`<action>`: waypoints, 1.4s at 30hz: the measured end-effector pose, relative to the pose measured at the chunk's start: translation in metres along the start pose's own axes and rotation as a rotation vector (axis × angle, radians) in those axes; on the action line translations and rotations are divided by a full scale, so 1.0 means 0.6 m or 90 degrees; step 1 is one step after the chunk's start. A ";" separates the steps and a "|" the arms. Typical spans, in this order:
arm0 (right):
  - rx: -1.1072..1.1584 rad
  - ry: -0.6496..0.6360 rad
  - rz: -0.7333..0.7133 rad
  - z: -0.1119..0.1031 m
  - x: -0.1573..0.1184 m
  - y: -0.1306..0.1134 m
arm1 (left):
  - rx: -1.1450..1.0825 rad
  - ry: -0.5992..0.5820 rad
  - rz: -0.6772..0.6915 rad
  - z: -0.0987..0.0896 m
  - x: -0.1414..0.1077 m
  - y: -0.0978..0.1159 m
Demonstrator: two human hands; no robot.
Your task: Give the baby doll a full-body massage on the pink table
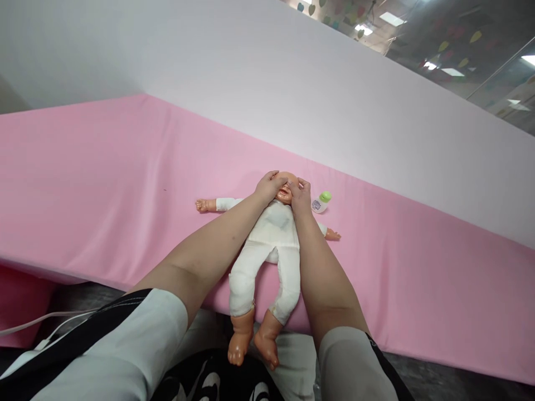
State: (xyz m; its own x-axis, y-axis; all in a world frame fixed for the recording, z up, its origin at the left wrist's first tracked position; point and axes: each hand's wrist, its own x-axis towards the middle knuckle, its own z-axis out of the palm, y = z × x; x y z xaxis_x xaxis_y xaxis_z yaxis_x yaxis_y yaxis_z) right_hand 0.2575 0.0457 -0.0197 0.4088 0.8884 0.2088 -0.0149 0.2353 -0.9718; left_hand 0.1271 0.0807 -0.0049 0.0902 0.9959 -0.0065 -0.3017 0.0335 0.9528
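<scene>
A baby doll (272, 228) with a white cloth body lies on its back on a pink-covered surface. Its arms stretch out to the sides and its bare feet hang over the near edge. My left hand (268, 186) wraps round the left side of the doll's head, and my right hand (301, 192) round the right side. Both thumbs rest on the face near the eyes and nose, covering part of it. The remaining fingers curl along the sides of the head, partly hidden. Just right of my right hand is a small clear bottle (320, 205) with a green cap.
Pink cloth (418, 267) covers the long surface, which meets a white wall (251, 72) behind. Glass panels (451, 50) with heart stickers stand above the wall. A white cable (45, 316) runs at lower left beside a red object (20, 306).
</scene>
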 end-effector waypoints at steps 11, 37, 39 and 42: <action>0.147 -0.034 -0.004 -0.005 0.002 0.010 | -0.146 -0.018 -0.040 -0.004 0.000 0.005; 0.003 0.003 -0.023 0.000 -0.005 -0.005 | -0.041 -0.016 -0.012 0.005 -0.004 0.005; 0.040 0.001 -0.020 0.003 -0.006 -0.005 | -0.071 -0.013 -0.023 0.006 -0.002 0.006; 0.091 0.006 -0.005 0.003 -0.004 -0.003 | -0.108 -0.018 -0.036 0.003 -0.002 0.009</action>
State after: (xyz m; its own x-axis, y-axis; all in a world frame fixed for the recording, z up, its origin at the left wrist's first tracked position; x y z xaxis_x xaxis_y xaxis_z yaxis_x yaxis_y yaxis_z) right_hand 0.2547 0.0438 -0.0185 0.4183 0.8825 0.2148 -0.1416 0.2969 -0.9443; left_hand 0.1273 0.0794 0.0006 0.1376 0.9893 -0.0478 -0.4504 0.1055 0.8866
